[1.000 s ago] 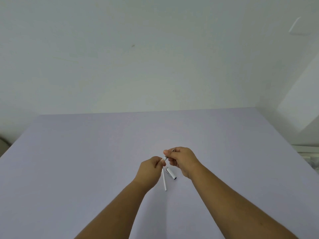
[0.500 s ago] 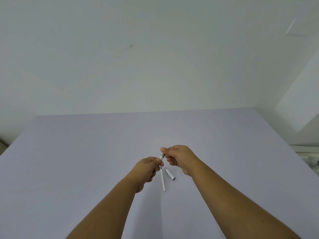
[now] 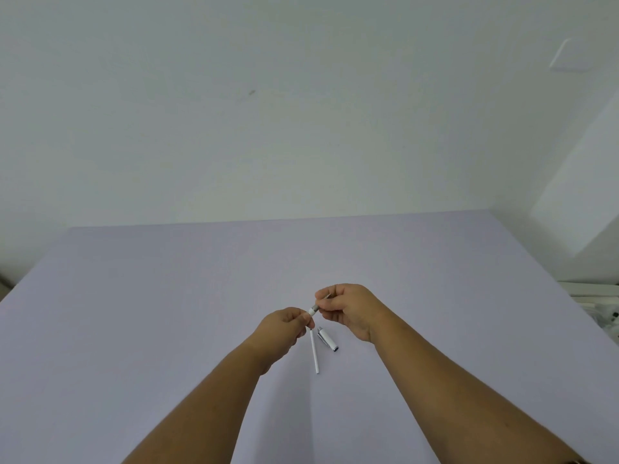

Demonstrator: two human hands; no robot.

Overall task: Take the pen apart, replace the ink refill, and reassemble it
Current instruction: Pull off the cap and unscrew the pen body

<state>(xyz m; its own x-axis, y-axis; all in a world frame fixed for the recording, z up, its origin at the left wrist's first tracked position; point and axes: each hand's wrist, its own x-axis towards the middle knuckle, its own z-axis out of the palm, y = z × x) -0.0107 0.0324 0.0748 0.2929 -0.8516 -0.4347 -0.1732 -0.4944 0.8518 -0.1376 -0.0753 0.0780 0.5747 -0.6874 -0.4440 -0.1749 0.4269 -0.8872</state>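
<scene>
Both hands hold a white pen (image 3: 313,310) above the lavender table (image 3: 167,296). My left hand (image 3: 284,328) grips the white barrel, most of it hidden in the fist. My right hand (image 3: 348,308) pinches the front grip section, and a short grey threaded band shows between the two hands. Below them on the table lie a thin white ink refill (image 3: 315,351) and the white pen cap (image 3: 327,338) with its silver clip, side by side and slightly splayed.
The table runs back to a plain white wall (image 3: 301,112). Beyond its right edge stand white boxes or shelving with small items (image 3: 599,306).
The hands have drawn slightly apart, and more of the grey threaded band shows between them. The refill and the cap have stayed in place on the table.
</scene>
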